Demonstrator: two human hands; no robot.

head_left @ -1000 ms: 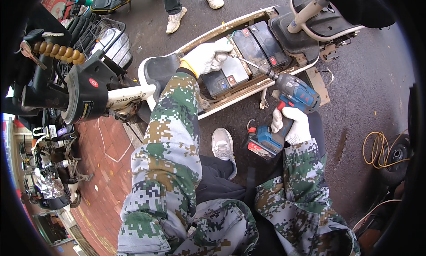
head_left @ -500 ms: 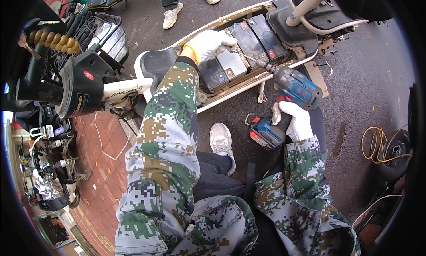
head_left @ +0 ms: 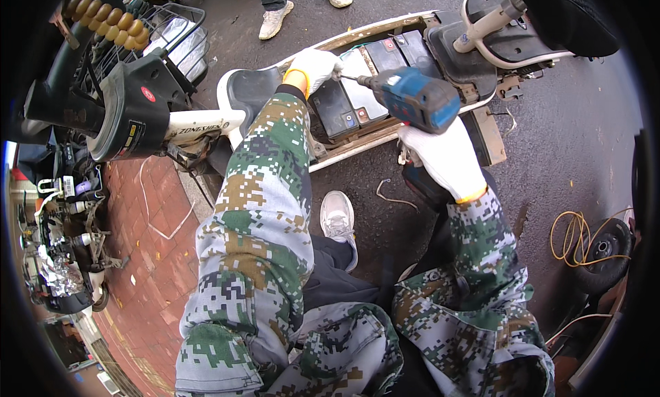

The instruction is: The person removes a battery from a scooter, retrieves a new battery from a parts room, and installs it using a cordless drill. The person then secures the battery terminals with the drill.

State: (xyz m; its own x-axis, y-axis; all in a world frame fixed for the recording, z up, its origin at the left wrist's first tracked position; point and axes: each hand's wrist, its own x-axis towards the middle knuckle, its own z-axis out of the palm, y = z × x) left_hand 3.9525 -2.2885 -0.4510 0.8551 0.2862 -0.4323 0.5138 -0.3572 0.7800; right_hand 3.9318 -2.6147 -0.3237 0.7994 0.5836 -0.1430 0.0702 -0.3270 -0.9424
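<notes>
My right hand [head_left: 445, 160], in a white glove, grips a blue and black cordless drill [head_left: 419, 100] by its handle. The drill is level and its bit [head_left: 350, 77] points left. At the bit's tip, the gloved fingers of my left hand [head_left: 315, 70] are closed in a pinch; what they hold is too small to tell. Below both hands, several dark batteries sit in the open compartment of a white electric scooter. A battery with a light grey top [head_left: 363, 100] lies under the bit, beside a black battery [head_left: 335, 109].
The scooter's footboard [head_left: 253, 94] and handlebar column stand to the left, the seat base [head_left: 459, 53] to the right. A person's shoes [head_left: 276, 20] are beyond the scooter. A wheel [head_left: 605, 249] with a yellow cord lies at right. A stripped vehicle [head_left: 65, 252] stands far left.
My right hand has raised the drill and swung it left, and its bit now meets my left fingertips. My left hand has shifted slightly left over the batteries. The view has shifted a little.
</notes>
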